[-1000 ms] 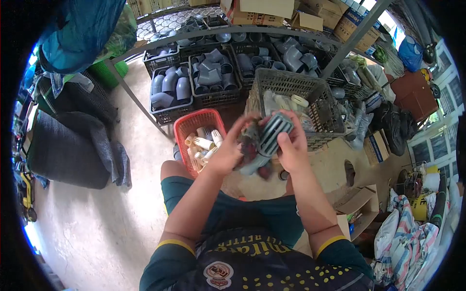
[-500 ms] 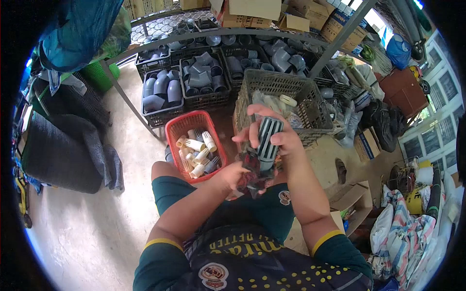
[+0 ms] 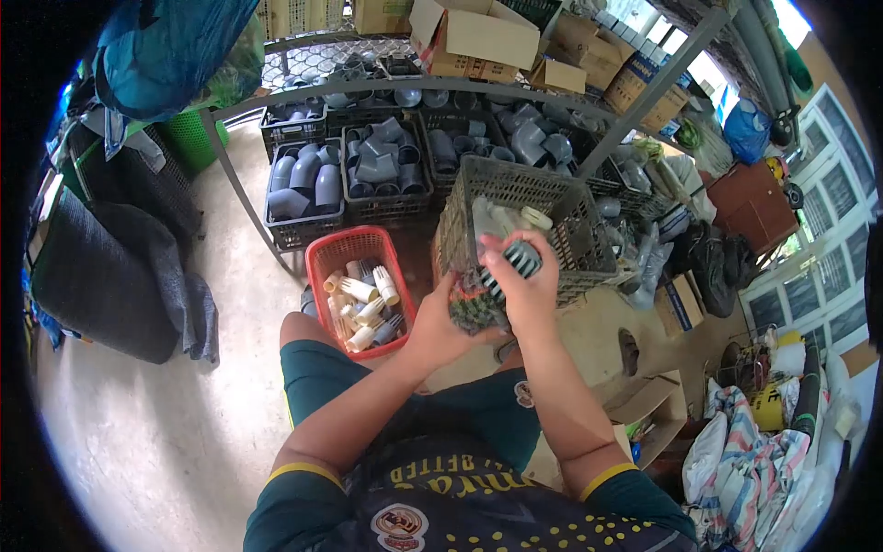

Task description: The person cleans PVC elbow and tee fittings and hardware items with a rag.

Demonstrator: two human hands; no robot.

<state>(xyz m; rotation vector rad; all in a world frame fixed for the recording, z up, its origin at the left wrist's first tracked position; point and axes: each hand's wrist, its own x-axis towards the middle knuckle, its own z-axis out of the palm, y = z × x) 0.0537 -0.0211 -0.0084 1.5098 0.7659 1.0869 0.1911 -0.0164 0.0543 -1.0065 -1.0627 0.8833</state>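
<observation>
from my end i see the left hand cupping a soft-looking dark bundle and the right hand closed around a grey slotted fitting near the crate, the fitting probably light and stiff, best held round its body, sparing the ribs.

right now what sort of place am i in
Probably a storeroom or stock area for pipe fittings. Black crates hold grey pipe elbows, a red basket holds white slotted pieces, and open cardboard boxes stand behind the crates.
</observation>
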